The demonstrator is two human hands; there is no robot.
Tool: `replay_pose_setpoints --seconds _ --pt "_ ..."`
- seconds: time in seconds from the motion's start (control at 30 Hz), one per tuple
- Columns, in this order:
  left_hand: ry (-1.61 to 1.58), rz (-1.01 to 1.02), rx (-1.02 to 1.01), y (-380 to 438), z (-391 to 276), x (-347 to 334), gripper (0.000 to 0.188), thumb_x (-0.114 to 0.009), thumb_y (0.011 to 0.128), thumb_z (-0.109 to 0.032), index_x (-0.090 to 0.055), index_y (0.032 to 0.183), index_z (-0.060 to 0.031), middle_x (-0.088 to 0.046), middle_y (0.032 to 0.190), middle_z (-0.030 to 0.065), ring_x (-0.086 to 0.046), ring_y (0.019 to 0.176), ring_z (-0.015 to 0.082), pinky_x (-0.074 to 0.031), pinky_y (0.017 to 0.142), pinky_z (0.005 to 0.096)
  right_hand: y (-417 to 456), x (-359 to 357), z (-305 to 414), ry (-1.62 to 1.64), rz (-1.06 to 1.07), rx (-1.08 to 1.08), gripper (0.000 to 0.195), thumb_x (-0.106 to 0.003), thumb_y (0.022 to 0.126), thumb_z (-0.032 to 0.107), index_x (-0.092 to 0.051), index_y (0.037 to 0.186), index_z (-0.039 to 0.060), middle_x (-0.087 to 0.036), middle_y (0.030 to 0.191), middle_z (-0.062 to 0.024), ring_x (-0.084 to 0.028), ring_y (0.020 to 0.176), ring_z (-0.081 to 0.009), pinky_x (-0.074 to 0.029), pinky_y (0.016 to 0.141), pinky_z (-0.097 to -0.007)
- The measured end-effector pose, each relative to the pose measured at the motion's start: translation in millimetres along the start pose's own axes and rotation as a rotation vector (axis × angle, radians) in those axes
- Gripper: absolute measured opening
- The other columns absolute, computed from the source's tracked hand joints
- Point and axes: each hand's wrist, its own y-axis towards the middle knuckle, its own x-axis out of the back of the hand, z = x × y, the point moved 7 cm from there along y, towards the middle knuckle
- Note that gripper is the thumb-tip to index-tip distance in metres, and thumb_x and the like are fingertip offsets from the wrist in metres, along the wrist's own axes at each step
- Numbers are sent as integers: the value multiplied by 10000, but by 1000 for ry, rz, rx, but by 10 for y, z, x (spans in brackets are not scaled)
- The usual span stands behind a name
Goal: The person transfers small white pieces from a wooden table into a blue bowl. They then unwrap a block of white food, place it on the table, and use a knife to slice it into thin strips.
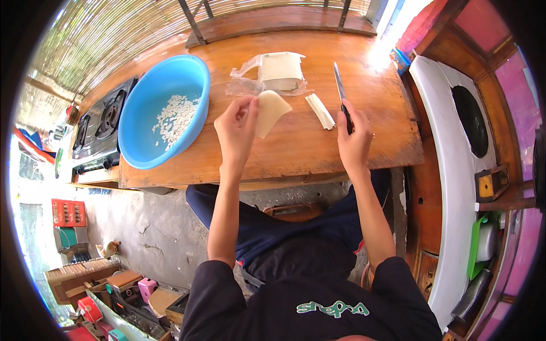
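Note:
My left hand pinches a thin, pale, square-cornered wrapper sheet by its left edge, above the wooden table. In my right hand is a knife with a black handle, its blade pointing away from me. Between the hands, nearer the right one, lie pale narrow strips or folded sheets in a small bundle. Beyond the held sheet rests a stack of pale sheets in an opened clear plastic packet. A blue plastic basin at the left holds many small, pale cut pieces.
A gas stove stands left of the basin. The wooden table's near edge runs above my lap. A wooden rack lines its far side. Right of the table is a white appliance or cabinet with a dark round panel.

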Motion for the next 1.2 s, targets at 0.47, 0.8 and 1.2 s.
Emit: replay_pose_setpoints --seconds 0.47,0.8,1.2 --pt "-257 239 267 -47 39 163 206 -759 1002 -98 -765 1174 16 -798 932 89 -726 844 97 -577 764 267 -542 -410 331 401 506 -360 418 -643 1040 137 -598 1414 -43 -729 1034 -186 -682 900 -231 -547 852 -373" --pt "-188 227 201 63 93 158 183 -811 960 -116 -787 1112 -17 -801 848 53 -724 787 96 -542 708 259 -625 -505 137 468 484 -505 371 -664 1045 145 -632 1370 -32 -691 843 -83 -606 646 -121 -498 604 -315" --pt "259 350 -221 -750 33 -55 161 -870 834 -108 -838 992 -97 -756 942 102 -728 841 279 -576 771 400 -658 -527 84 456 401 -400 354 -664 1040 148 -641 1344 -32 -728 975 -136 -678 869 -186 -546 815 -348"
